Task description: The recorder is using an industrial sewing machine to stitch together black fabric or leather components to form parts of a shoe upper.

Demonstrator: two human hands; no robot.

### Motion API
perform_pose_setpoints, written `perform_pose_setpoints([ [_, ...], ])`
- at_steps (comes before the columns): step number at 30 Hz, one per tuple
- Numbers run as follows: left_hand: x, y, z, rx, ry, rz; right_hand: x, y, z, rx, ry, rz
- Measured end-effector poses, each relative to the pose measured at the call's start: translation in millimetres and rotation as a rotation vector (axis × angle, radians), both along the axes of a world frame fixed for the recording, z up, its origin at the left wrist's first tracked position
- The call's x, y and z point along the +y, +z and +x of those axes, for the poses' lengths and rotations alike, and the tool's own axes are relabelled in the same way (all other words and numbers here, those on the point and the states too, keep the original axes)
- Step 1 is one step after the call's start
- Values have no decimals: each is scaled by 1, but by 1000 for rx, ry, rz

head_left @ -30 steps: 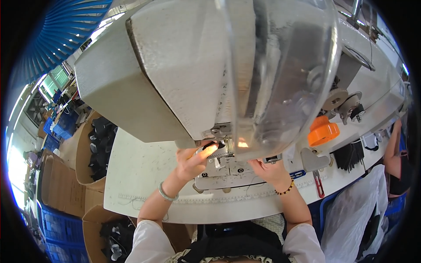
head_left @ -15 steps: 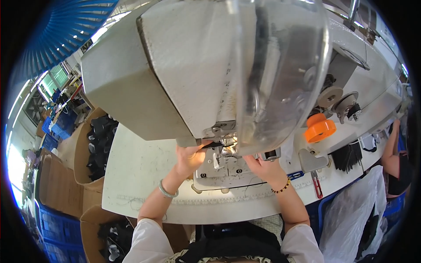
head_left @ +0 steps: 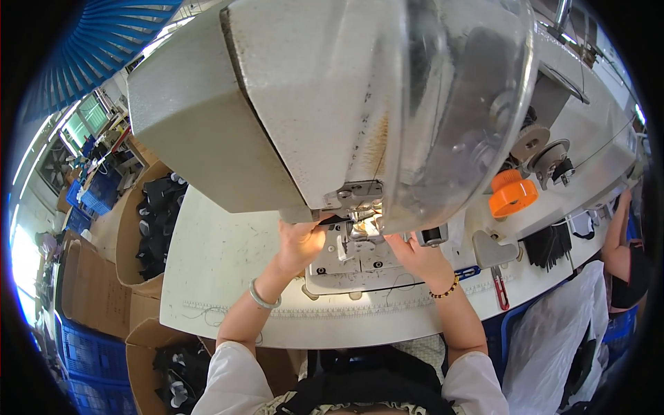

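A large grey-white sewing machine head point(head_left: 290, 104) fills the upper view. Below it are the needle and presser foot point(head_left: 356, 225), lit by a small lamp, over the metal bed plate point(head_left: 360, 266). My left hand point(head_left: 299, 243), with a pale bangle on the wrist, reaches up to the needle area, its fingertips tucked under the machine head. My right hand point(head_left: 418, 257), with a beaded bracelet, rests on the bed plate just right of the needle, fingers pointing at it. Whatever lies between the fingers is hidden.
The white table point(head_left: 221, 256) carries an orange thread spool point(head_left: 512, 194), red-handled snips point(head_left: 499, 290) and a stack of black pieces point(head_left: 546, 242). Cardboard boxes of black parts point(head_left: 155, 221) stand at the left. A white plastic bag point(head_left: 553, 339) and another person's arm point(head_left: 615, 242) are at the right.
The machine head looms larger and lower in view. Both hands stay at the needle; the left fingers have slid further under the head.
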State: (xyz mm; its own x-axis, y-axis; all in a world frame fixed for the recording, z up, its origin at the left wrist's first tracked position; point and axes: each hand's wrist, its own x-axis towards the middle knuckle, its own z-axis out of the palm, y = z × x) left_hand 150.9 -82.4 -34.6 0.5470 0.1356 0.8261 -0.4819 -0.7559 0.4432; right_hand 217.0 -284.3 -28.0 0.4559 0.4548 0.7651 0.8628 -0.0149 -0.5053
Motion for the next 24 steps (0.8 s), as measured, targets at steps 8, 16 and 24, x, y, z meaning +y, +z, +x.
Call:
perform_pose_setpoints([
  [8,7,-7,3,5,71,87,3,0,-1,159,72,23],
  [16,7,-11,4,85,-75,-136,2,4,-2,117,49,62],
  [24,9,-11,7,-41,-1,103,4,3,-5,84,74,98],
])
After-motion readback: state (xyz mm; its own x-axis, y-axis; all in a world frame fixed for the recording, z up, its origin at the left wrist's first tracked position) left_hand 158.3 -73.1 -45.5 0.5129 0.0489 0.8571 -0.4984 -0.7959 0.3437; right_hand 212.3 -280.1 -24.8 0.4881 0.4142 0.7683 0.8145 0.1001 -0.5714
